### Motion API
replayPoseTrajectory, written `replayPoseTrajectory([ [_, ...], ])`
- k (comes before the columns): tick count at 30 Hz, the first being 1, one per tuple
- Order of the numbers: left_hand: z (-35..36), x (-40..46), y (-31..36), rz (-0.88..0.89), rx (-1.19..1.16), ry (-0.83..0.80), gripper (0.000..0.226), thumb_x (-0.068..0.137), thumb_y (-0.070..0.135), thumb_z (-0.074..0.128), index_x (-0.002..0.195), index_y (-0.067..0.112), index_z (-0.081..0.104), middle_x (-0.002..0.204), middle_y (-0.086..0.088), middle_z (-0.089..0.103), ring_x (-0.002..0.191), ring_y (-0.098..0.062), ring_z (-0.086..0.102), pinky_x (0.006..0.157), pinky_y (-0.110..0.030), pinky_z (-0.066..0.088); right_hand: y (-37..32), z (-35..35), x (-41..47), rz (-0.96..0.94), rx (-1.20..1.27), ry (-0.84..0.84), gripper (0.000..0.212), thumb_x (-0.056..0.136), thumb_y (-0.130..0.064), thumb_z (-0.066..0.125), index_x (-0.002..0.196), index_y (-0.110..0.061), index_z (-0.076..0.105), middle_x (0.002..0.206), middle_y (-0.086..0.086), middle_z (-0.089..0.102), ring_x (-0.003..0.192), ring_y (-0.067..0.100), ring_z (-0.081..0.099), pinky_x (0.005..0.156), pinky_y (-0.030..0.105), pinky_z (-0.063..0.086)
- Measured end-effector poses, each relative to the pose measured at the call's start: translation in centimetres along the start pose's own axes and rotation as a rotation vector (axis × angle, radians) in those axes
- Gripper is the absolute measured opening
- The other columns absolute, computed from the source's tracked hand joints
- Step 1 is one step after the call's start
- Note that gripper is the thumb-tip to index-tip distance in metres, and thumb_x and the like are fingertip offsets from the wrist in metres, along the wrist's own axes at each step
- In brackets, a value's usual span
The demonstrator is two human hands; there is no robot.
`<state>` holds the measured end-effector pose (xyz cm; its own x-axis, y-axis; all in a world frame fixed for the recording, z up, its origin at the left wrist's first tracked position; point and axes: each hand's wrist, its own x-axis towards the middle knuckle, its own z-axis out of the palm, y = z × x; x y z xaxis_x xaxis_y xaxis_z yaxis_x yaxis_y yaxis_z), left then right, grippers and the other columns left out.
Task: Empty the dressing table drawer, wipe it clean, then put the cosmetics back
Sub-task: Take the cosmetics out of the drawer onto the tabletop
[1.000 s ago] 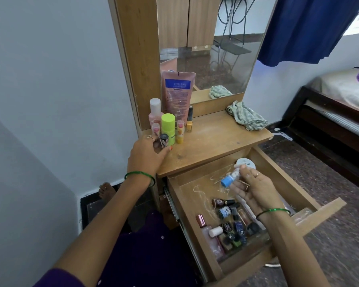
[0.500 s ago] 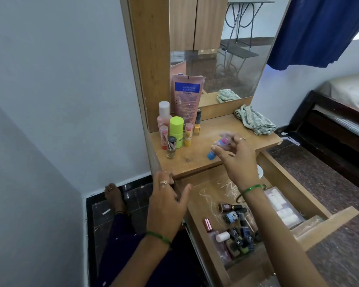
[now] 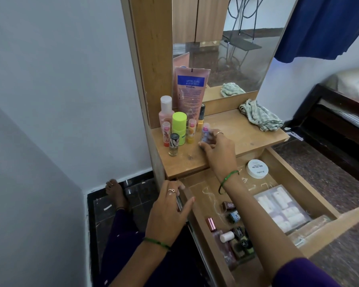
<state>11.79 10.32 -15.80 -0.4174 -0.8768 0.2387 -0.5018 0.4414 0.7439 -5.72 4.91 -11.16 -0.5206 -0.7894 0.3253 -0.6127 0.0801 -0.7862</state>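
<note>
Holding a small blue-and-pink bottle [image 3: 205, 134] upright on the bench [image 3: 232, 129], the right hand [image 3: 218, 150] has its grip curled round it beside the other cosmetics [image 3: 179, 129]. Left hand [image 3: 170, 210], fingers relaxed, rests on the open drawer [image 3: 298, 175] edge; nail polishes [image 3: 234, 230] lie inside.

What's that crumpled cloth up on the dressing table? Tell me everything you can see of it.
The cloth is a soft-looking rag, pale green with a faint check pattern. It lies bunched and crumpled on the back right of the dressing table top, at the foot of the mirror, which reflects part of it. Neither hand touches it, and it sits apart from the bottles.
</note>
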Motion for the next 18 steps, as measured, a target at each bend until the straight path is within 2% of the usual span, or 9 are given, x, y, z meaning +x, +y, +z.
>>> replayPoseTrajectory([
  [5, 0.5, -0.2, 0.2, 0.014, -0.006, -0.016, 0.023, 0.086, 0.029, 0.066, 0.099, 0.027, 0.047, 0.089, 0.02, 0.036, 0.065, 0.005, 0.048, 0.064, -0.001, 0.04, -0.1, 0.9, 1.1, -0.003, -0.012, -0.008, 0.031, 0.081, -0.005, 0.069, 0.11, 0.001, 0.06, 0.101, 0.015, 0.068, 0.093, 0.021, 0.065, 0.087, 0.028, 0.052],
  [12, 0.7, -0.3, -0.2, 0.016, 0.008, -0.035, 0.022, 0.086, 0.029, 0.065, 0.1, 0.026, 0.048, 0.09, 0.022, 0.035, 0.068, 0.005, 0.048, 0.065, -0.002, 0.04, 0.4, 1.5, 1.9, -0.03, -0.089, -0.042, 0.035, 0.082, -0.011, 0.069, 0.114, -0.002, 0.06, 0.106, 0.013, 0.069, 0.099, 0.022, 0.064, 0.089, 0.027, 0.05],
  [16, 0.8, -0.4, -0.1, 0.02, 0.021, -0.046, 0.024, 0.086, 0.03, 0.066, 0.098, 0.03, 0.045, 0.089, 0.021, 0.036, 0.067, 0.003, 0.046, 0.065, -0.004, 0.041, 0.6, 0.9, 1.7, -0.028, -0.066, -0.122, 0.039, 0.081, -0.007, 0.069, 0.118, -0.002, 0.058, 0.109, 0.012, 0.067, 0.098, 0.013, 0.062, 0.083, 0.01, 0.043],
  [18, 0.8, -0.4, -0.1, 0.035, 0.029, -0.044, 0.024, 0.085, 0.029, 0.067, 0.097, 0.031, 0.046, 0.087, 0.019, 0.037, 0.066, 0.003, 0.047, 0.062, -0.005, 0.041, 0.9, 0.0, 1.5, -0.021, -0.05, -0.184, 0.041, 0.08, -0.004, 0.069, 0.119, -0.001, 0.056, 0.109, 0.013, 0.066, 0.098, 0.012, 0.061, 0.083, 0.007, 0.041],
])
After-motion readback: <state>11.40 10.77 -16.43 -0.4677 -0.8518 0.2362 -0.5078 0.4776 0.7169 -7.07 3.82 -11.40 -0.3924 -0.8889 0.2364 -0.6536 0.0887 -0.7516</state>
